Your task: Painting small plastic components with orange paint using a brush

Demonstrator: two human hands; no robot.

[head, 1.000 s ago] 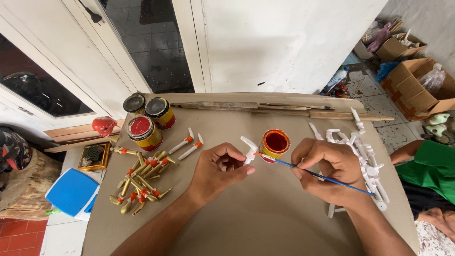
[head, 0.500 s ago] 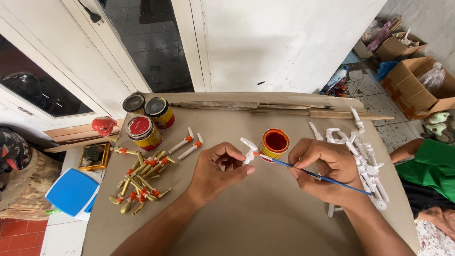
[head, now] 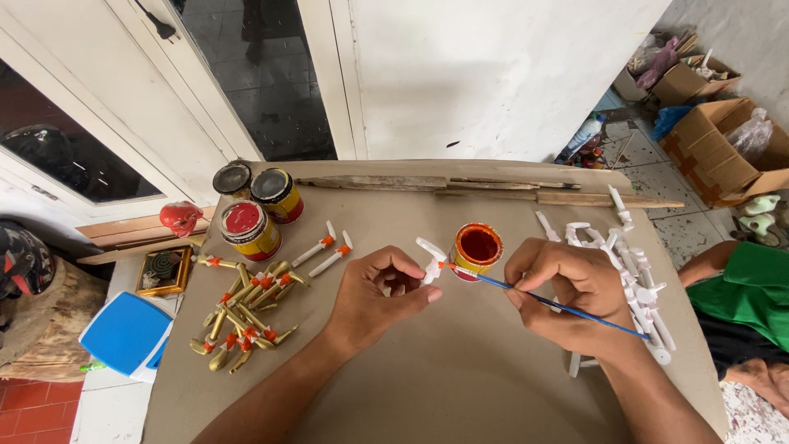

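Since the earlier frame, my brush [head: 559,305] tip has reached the white piece [head: 431,260] pinched in my left hand [head: 374,296]. My right hand [head: 575,288] pinches the brush. Painted gold pieces [head: 242,316] lie at nine o'clock; a white pile [head: 637,284] at three o'clock remains unpainted.

Blue brush [head: 567,307], orange paint tin [head: 477,249], white piece [head: 431,260], gold pieces [head: 242,316]

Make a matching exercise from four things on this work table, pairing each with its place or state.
1. open paint can
2. thin brush
3. gold pieces
4. white piece

A. heaped on the table's left
B. pinched in the left hand
C. held in the right hand
D. standing between the hands, orange-red inside

Pairs: 1-D, 2-C, 3-A, 4-B
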